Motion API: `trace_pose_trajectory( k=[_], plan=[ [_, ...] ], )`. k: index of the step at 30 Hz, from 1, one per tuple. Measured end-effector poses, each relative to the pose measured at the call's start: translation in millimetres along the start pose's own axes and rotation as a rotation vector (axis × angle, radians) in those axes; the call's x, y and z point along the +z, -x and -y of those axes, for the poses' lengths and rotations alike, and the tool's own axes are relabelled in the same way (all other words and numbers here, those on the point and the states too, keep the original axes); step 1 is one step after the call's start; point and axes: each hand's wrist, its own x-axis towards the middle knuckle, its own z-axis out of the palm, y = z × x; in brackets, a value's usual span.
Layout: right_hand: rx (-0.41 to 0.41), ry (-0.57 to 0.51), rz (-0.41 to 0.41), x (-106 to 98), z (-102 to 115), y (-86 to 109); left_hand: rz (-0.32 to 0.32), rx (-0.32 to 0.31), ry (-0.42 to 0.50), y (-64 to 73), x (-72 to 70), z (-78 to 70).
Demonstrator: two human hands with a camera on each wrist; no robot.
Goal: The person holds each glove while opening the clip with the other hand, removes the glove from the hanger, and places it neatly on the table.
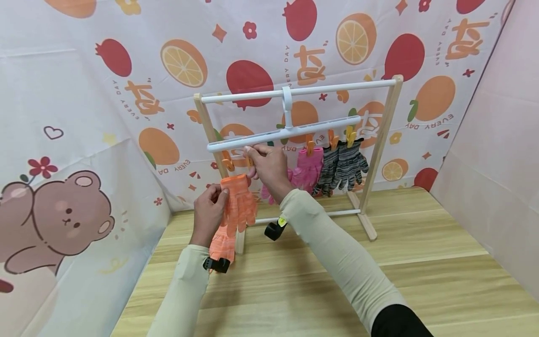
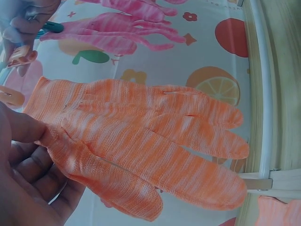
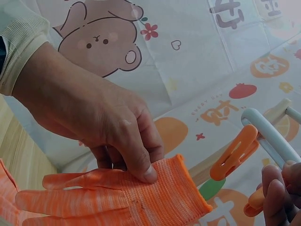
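Head view: left hand (image 1: 209, 208) pinches an orange glove (image 1: 240, 201) below the tilted hanger (image 1: 324, 126), right hand (image 1: 271, 169) pinches a clip (image 2: 19, 56), and a tug could swing the hanger, making the clip miss the cuff (image 3: 176, 188).

The table (image 1: 421, 281) has a lt. wood-grain top w/ darker streaks running roughly side to side. A rack (image 1: 381, 150) stands upright on it toward the back, wooden posts w/ white crossbars, its R foot (image 1: 368, 227) resting on the top. An orange glove (image 1: 222, 242) lies nr. the rack's L foot (image 1: 240, 241) (partly hidden, so its full outline can't be told). Soft shadows fall across the tabletop in front.
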Motion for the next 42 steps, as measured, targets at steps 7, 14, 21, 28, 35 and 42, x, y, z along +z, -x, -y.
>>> trace_pose_trajectory(
  k=[7,14,21,28,35,42],
  plan=[
    [0.000,0.000,-0.007,0.3,-0.5,0.3,-0.005,-0.010,0.006,1.6,-1.7,2.0],
    [0.010,0.008,-0.016,1.4,0.5,1.5,0.002,-0.013,0.008,2.9,-2.4,3.5],
    [0.011,0.016,-0.014,2.0,1.7,1.1,0.008,-0.046,-0.001,3.5,-4.3,4.0],
    [0.012,0.006,-0.014,1.9,2.2,2.0,0.009,-0.078,0.001,5.3,-5.7,7.5],
    [0.011,-0.002,-0.011,2.4,2.4,2.3,0.015,-0.078,-0.010,6.7,-5.7,9.6],
    [-0.002,-0.008,-0.009,1.8,2.3,2.3,0.021,-0.099,-0.021,7.0,-5.5,10.2]
  ],
)
